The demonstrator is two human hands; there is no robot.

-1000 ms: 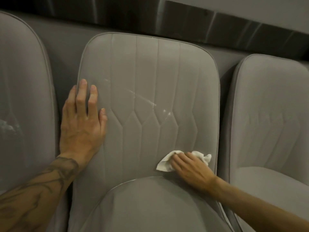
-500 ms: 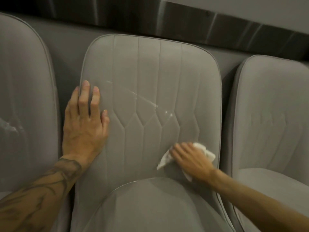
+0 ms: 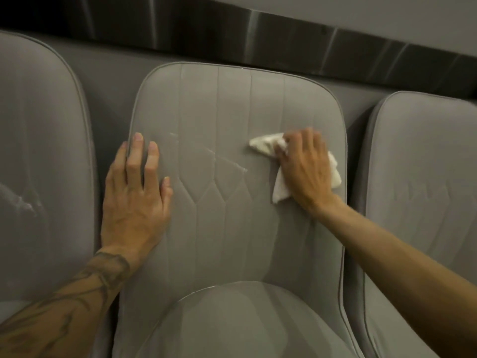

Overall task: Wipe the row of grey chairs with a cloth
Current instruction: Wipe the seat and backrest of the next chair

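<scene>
The middle grey chair [image 3: 232, 104] fills the centre of the view, its stitched backrest facing me. White streaks [image 3: 219, 157] run across the backrest's middle. My right hand [image 3: 305, 171] presses a crumpled white cloth [image 3: 265, 146] against the right side of the backrest, fingers spread over it; cloth sticks out to the left and right of the hand. My left hand [image 3: 136, 192] lies flat on the backrest's left edge with straight fingers. The chair's seat cushion [image 3: 240, 321] shows at the bottom.
A second grey chair [image 3: 38, 151] stands to the left with white marks on its backrest. A third grey chair [image 3: 426, 177] stands to the right. Behind the row runs a dark metal strip [image 3: 232, 32] along a grey wall.
My right hand has slid the cloth up from the lower right of the backrest to its middle right. My left hand has stayed on the left edge.
</scene>
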